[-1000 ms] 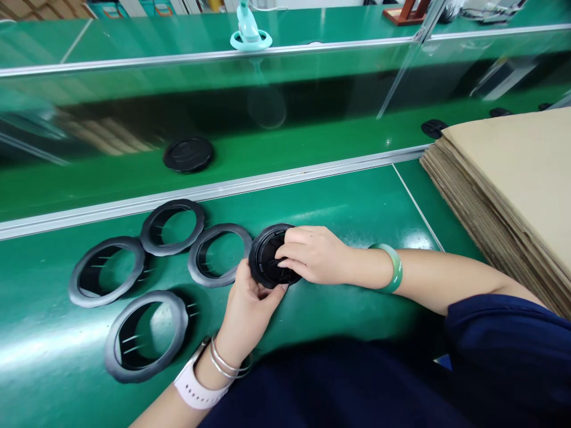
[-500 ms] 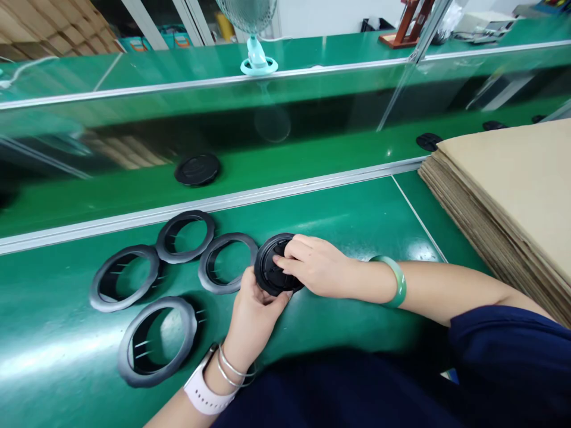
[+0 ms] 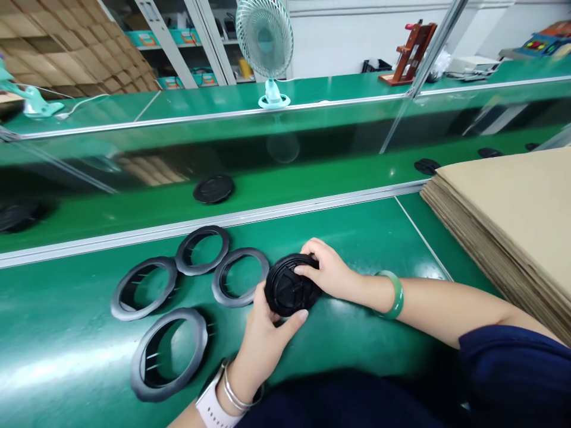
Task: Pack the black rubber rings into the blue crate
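Just right of the grey rings (image 3: 239, 285), I see a round black ribbed cap (image 3: 291, 286) pinched between my left hand (image 3: 266, 333) and right hand (image 3: 328, 271), both gripping its rim.

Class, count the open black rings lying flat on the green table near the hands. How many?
4: far ring, left ring, nearest ring and one beside the held black disc. Others may lie outside the picture.

A desk fan (image 3: 264, 38) stands beyond the conveyor; stacked cardboard sheets (image 3: 513, 208) lie right.
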`<state>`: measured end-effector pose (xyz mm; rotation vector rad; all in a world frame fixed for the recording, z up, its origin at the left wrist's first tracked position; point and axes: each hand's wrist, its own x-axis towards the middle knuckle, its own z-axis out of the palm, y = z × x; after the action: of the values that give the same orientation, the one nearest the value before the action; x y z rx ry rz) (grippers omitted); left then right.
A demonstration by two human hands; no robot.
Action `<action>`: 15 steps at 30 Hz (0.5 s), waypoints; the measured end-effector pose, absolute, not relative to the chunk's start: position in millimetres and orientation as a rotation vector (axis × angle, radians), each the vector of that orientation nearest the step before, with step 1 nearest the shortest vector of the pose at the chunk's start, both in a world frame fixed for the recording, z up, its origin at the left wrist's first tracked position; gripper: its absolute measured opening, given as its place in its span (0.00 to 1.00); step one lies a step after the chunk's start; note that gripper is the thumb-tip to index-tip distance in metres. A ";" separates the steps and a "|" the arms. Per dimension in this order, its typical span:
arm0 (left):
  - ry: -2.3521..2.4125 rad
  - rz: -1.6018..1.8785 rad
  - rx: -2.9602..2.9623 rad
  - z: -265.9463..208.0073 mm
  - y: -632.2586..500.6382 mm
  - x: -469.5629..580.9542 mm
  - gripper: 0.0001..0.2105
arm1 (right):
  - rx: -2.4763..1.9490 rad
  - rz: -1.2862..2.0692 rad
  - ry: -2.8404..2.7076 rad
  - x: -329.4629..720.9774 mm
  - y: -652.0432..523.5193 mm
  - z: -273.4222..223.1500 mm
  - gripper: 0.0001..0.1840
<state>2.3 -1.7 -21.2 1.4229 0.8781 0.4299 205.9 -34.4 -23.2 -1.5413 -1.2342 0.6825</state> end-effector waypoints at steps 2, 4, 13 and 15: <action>0.918 0.476 1.499 -19.1 -1.3 2.3 0.26 | -1.512 0.802 -1.199 207.2 -36.3 -20.3 0.12; 0.975 0.524 1.559 -16.8 -1.0 3.3 0.21 | -1.416 1.038 -1.189 209.1 -38.4 -16.1 0.14; 0.908 0.572 1.496 -16.5 -2.4 12.8 0.18 | -1.546 1.068 -1.290 209.8 -39.1 -8.1 0.17; 0.851 0.588 1.368 -21.4 -9.4 14.8 0.24 | -1.505 1.129 -1.330 221.8 -43.7 -8.5 0.21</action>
<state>14.8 -9.4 -21.4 1.3683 0.8511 0.5875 221.8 -43.7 -8.5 -1.5048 -1.3300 1.1294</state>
